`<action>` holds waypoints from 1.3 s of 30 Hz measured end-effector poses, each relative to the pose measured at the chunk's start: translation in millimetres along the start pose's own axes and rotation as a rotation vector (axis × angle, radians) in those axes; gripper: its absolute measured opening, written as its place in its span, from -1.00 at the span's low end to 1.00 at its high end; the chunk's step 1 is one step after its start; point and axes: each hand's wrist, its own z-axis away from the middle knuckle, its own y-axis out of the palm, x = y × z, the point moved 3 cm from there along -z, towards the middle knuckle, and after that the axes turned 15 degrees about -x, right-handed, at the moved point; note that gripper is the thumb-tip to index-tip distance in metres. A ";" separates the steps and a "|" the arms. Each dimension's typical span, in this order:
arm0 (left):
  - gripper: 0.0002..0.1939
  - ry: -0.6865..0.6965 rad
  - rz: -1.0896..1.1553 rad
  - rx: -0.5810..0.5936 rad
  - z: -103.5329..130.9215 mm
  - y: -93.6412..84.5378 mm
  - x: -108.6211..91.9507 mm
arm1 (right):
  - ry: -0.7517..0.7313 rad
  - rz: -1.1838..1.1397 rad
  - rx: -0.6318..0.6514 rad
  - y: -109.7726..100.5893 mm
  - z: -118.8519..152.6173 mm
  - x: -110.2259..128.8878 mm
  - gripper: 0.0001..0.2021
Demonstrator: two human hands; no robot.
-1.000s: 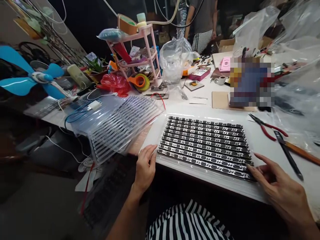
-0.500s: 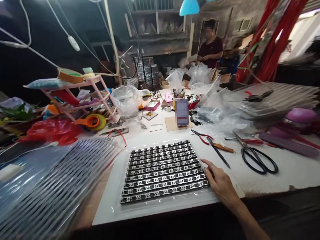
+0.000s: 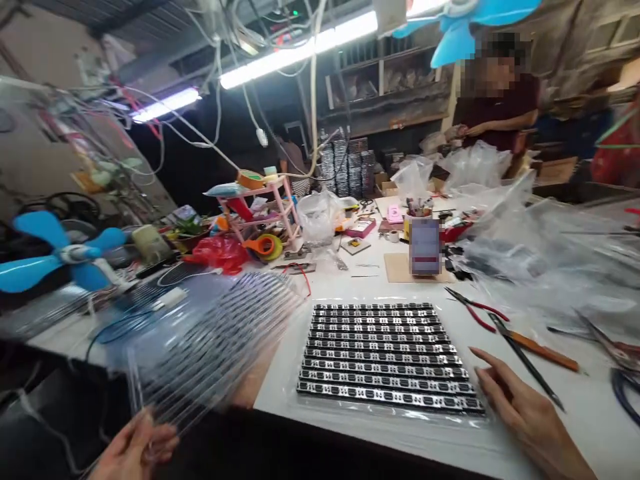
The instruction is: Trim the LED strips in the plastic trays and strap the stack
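Observation:
A clear plastic tray holding several rows of black and silver strips (image 3: 385,357) lies near the table's front edge. My right hand (image 3: 523,403) rests beside its right edge, index finger stretched out and fingers apart, holding nothing. At the lower left, my left hand (image 3: 143,440) has its fingers closed on the near corner of a ribbed clear plastic tray (image 3: 220,347). That ribbed tray lies over the left part of the table, tilted and slightly blurred.
Pliers (image 3: 477,310), an orange-handled tool (image 3: 545,351) and large scissors (image 3: 625,387) lie to the right. Behind stand a phone (image 3: 425,247), plastic bags (image 3: 540,233) and a pink rack (image 3: 270,213). Blue fan blades (image 3: 65,253) are at left. A person (image 3: 495,113) stands at the back.
The view has swung left and up. My left hand has come into view, closed on the ribbed tray's corner. My right hand stays beside the strips.

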 end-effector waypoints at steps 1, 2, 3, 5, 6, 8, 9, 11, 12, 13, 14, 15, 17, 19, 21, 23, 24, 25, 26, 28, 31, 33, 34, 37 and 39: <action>-0.56 -0.044 0.045 -0.036 3.1 -4.9 -1.3 | 0.013 -0.005 -0.021 -0.3 0.6 -3.9 -0.44; -0.52 -0.048 0.093 -0.071 7.5 -7.2 -3.9 | 0.031 -0.007 -0.046 -1.2 1.3 -5.7 -0.44; -0.49 -0.016 0.134 -0.101 13.0 -7.0 -7.3 | 0.053 -0.005 -0.080 -2.9 2.4 -5.1 -0.44; -0.44 0.077 0.175 -0.107 27.1 0.2 -13.7 | 0.100 0.003 -0.147 -8.1 6.0 3.7 -0.45; -0.43 0.084 0.182 -0.071 35.5 6.9 -15.0 | 0.117 -0.003 -0.177 -11.0 8.3 11.6 -0.46; -0.45 0.033 0.194 0.044 54.3 24.5 -13.7 | 0.139 -0.068 -0.193 -15.1 12.8 31.4 -0.47; -0.46 -0.001 0.201 0.120 64.7 34.5 -12.1 | 0.147 -0.146 -0.163 -15.5 14.6 41.6 -0.48; -0.46 -0.041 0.207 0.274 85.6 54.6 -8.6 | 0.181 -0.378 -0.038 -12.9 16.9 58.3 -0.47; -0.45 -0.051 0.210 0.337 95.1 63.6 -6.8 | 0.210 -0.492 0.035 -11.0 17.6 63.4 -0.46; -0.45 -0.058 0.208 0.394 103.5 71.6 -5.2 | 0.242 -0.575 0.098 -9.2 18.0 65.8 -0.45; -0.44 -0.071 0.201 0.447 110.6 78.5 -3.6 | 0.274 -0.616 0.136 -8.2 18.2 65.4 -0.44; -0.43 -0.084 0.191 0.489 116.1 84.0 -2.2 | 0.305 -0.618 0.151 -8.0 17.9 62.7 -0.41; -0.42 -0.116 0.164 0.559 123.2 90.9 0.0 | 0.347 -0.566 0.154 -9.3 16.8 53.6 -0.36; -0.41 -0.138 0.139 0.599 126.6 92.8 1.3 | 0.385 -0.530 0.162 -11.3 14.8 44.1 -0.32; -0.40 -0.142 0.112 0.632 128.6 91.8 1.8 | 0.428 -0.508 0.152 -13.3 12.1 36.8 -0.31; -0.37 -0.145 0.088 0.668 130.5 90.1 1.6 | 0.456 -0.486 0.131 -14.3 9.1 33.2 -0.31; -0.36 -0.144 0.077 0.687 131.4 89.4 1.3 | 0.459 -0.478 0.124 -14.2 7.8 33.0 -0.31; -0.34 -0.140 0.066 0.704 132.1 89.0 0.8 | 0.455 -0.475 0.114 -14.0 6.6 33.8 -0.32; -0.33 -0.130 0.058 0.718 132.4 88.9 0.2 | 0.446 -0.476 0.107 -13.5 5.7 35.3 -0.32; -0.32 -0.088 0.037 0.731 131.8 90.0 0.0 | 0.427 -0.474 0.093 -12.4 4.4 38.9 -0.34; -0.33 0.022 -0.017 0.723 128.4 95.1 4.1 | 0.370 -0.447 0.108 -9.9 1.5 41.8 -0.34; -0.38 0.160 -0.094 0.722 126.6 101.1 9.0 | 0.291 -0.400 0.126 -8.3 -2.5 39.6 -0.34; -0.42 0.230 -0.131 0.725 126.2 104.9 11.8 | 0.240 -0.358 0.130 -7.8 -4.9 37.3 -0.35; -0.51 0.356 -0.194 0.749 127.2 117.3 19.8 | 0.078 -0.137 0.106 -8.7 -12.3 28.9 -0.41; -0.56 0.389 -0.207 0.766 128.4 124.7 23.7 | -0.002 0.025 0.078 -10.0 -15.8 25.7 -0.46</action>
